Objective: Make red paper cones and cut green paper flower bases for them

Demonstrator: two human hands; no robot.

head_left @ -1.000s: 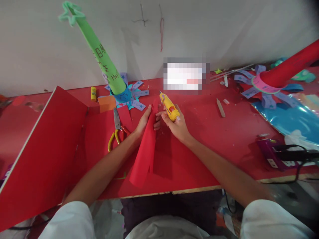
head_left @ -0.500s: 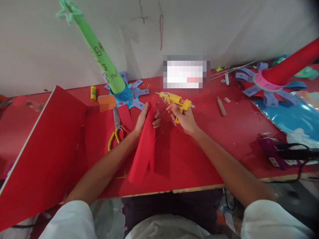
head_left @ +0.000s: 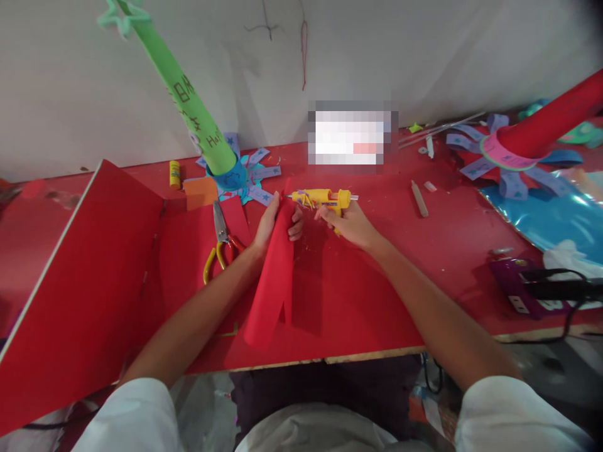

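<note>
A rolled sheet of red paper (head_left: 273, 276) tapers upward above the table, with my left hand (head_left: 280, 220) closed around its upper part. My right hand (head_left: 348, 221) grips a yellow hot glue gun (head_left: 318, 198) by its handle. The gun points left, and its nozzle is at the paper's edge near the top of the roll; whether it touches cannot be made out. Scissors (head_left: 221, 235) with yellow and red handles lie to the left of my left forearm, on a red sheet.
A green paper tower (head_left: 188, 107) on a blue base stands back left, near a glue stick (head_left: 174, 175). A red panel (head_left: 94, 282) leans at left. At right are a red tube (head_left: 546, 129), a wooden-coloured stick (head_left: 419, 199) and a purple box (head_left: 516, 285).
My right hand has moved the glue gun left and slightly down, levelling it so the nozzle has come to the red paper's top edge. My left hand keeps its hold.
</note>
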